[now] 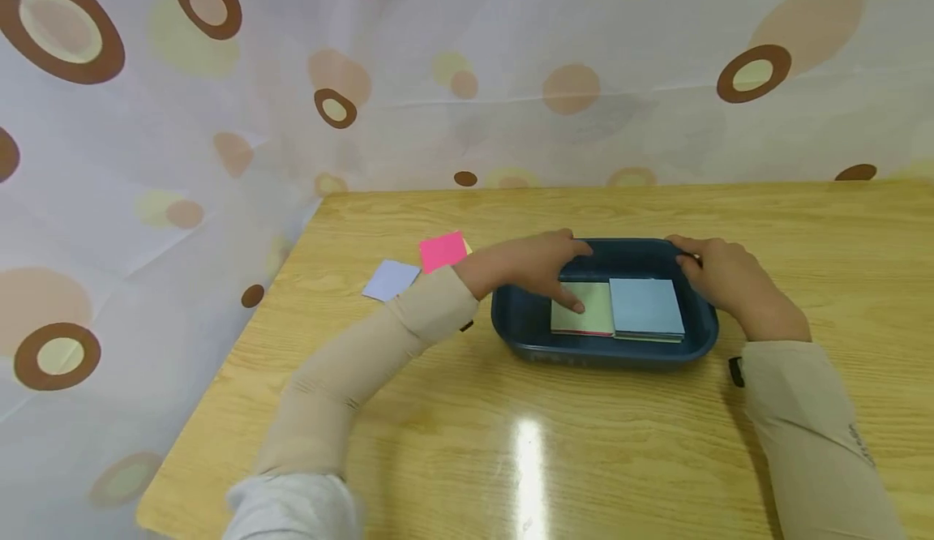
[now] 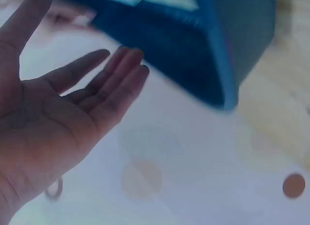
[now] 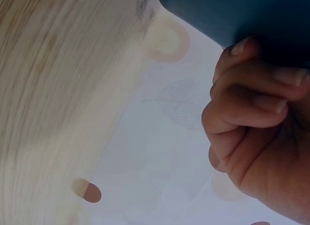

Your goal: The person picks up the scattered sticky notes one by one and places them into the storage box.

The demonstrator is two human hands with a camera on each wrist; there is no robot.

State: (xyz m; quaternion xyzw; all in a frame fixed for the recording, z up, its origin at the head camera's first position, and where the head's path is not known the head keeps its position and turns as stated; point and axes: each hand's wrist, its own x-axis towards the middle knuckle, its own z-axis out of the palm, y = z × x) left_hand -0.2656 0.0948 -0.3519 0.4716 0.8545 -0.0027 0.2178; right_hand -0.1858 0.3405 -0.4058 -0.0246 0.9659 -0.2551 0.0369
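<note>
A dark blue plastic tub [image 1: 540,352] stands on the table with two stacks of square paper notes lying side by side in it. Pale green notes [image 1: 584,321] top the left stack, light blue notes [image 1: 647,306] the right one. My left hand [image 1: 536,263] reaches over the tub's left end, thumb above the green stack, fingers spread and fairly straight; the left wrist view shows its palm with nothing in it. At the right end, my right hand [image 1: 733,280] grips the tub's rim, its fingers curled against the outer wall in the right wrist view.
Left of the tub lie a pink note [image 1: 443,251], with a bit of yellow paper behind it, and a lilac note [image 1: 391,280]. The wooden table [image 1: 627,459] meets a patterned cloth [image 1: 525,78] at its back and left edges.
</note>
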